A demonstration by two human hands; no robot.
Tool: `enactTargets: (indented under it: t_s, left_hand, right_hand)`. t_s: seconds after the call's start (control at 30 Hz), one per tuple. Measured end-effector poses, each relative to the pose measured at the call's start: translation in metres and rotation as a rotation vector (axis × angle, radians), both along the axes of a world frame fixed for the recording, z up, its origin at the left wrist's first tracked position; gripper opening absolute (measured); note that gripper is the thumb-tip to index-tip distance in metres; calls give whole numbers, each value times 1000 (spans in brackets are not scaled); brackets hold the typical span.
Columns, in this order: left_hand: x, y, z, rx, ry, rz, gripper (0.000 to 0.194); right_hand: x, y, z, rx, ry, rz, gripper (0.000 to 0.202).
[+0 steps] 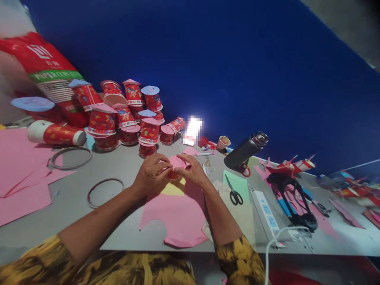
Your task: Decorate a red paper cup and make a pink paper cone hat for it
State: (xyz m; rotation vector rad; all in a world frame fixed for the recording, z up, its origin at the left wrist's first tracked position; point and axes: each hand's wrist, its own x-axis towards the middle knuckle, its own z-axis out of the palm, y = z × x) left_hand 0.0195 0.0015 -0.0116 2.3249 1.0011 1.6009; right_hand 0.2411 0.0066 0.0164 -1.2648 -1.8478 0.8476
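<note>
A red paper cup [173, 175] stands between my two hands, with a piece of pink paper [177, 161] over its top. My left hand [154, 171] is closed around its left side, fingertips at the edge where paper and cup meet. From the other side my right hand [191, 169] pinches the pink paper and the cup's rim with thumb and forefinger. My fingers hide much of the cup. Beneath it lie a yellow paper piece [173, 189] and a large pink sheet [178, 217] with a rounded cut-out.
Stacked red cups with paper tops [149, 132] stand at the back left, beside a cup package [56, 75]. Two rings, one a grey ring [71, 158], lie left. To the right are scissors [234, 194], a dark flask [245, 152], a power strip [265, 215] and a black headset [293, 202].
</note>
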Motion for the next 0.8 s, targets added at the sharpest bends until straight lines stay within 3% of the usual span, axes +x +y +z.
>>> enactTargets:
  t_s: [0.13, 0.27, 0.33, 0.57, 0.8]
  left_hand:
    - [-1, 0, 0, -40, 33, 10, 14]
    - [-1, 0, 0, -24, 16, 4, 15]
    - [0, 0, 1, -18, 17, -3, 15]
    - [1, 0, 2, 69, 9, -9, 16]
    - [-2, -1, 4, 20, 46, -14, 16]
  right_hand:
    - [6, -1, 8, -78, 65, -20, 69]
    - [17, 0, 12, -203, 206, -182, 49]
    - [18, -1, 10, -286, 241, -227, 49]
    - [3, -8, 0, -519, 467, -164, 59]
    - [-2, -11, -3, -683, 683, -127, 60]
